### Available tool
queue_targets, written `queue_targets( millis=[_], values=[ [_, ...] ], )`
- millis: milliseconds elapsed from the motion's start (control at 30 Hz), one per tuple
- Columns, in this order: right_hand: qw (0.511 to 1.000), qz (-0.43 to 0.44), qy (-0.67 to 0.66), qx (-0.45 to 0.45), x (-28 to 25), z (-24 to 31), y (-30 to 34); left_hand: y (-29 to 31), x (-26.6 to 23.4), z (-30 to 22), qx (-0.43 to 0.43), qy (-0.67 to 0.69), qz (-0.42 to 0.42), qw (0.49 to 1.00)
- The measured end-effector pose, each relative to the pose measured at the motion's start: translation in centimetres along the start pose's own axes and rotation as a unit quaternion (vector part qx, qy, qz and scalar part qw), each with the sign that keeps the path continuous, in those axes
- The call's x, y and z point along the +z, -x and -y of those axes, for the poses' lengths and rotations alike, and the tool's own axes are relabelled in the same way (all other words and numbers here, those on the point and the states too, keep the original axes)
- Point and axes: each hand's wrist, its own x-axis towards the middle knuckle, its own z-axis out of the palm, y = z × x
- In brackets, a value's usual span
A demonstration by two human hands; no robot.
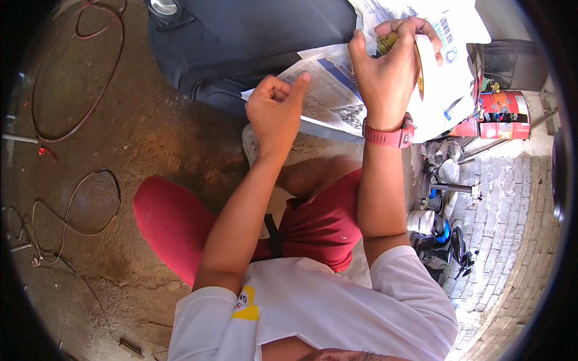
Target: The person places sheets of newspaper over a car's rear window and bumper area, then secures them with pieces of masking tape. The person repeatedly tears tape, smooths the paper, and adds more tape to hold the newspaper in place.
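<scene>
Sheets of newspaper (330, 90) lie over the right part of a dark grey car body panel (259, 36). My right hand (388, 75), with a red watch (388, 137) on its wrist, curls round a roll of tape (426, 60), pale outside with yellow showing at its core and edge. Over the paper's left edge is my left hand (274, 114), its fingers curled in and the thumb against or near them. Whatever is between those fingers, if anything, is too small to make out.
A round lamp (164, 7) sits in the panel's far left corner. Reddish hose (99, 99) and thin cable (69, 222) loop over the stained concrete floor at left. Rightward stand a red drum (504, 108), a white bucket (421, 222) and a motorbike (454, 253) beside grey paving.
</scene>
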Motion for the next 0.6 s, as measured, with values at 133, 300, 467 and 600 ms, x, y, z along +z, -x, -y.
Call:
queue_targets(
  millis=[133,300,467,600],
  values=[
    [1.000,0.000,0.013,0.000,0.1,-0.2,-0.4,-0.1,-2.4,2.4,-0.010,0.018,0.015,1.000],
    [1.000,-0.004,0.006,-0.027,0.4,-0.4,-0.1,0.5,-3.4,1.3,0.105,-0.045,0.074,0.991],
    [1.000,0.020,-0.020,0.006,-1.1,-1.1,1.2,-0.3,-3.8,-1.0,0.363,-0.254,0.149,0.884],
    [0.995,0.060,-0.077,0.039,-1.7,-1.6,1.7,-0.7,-4.1,-1.3,0.353,-0.344,0.179,0.852]
  ],
)
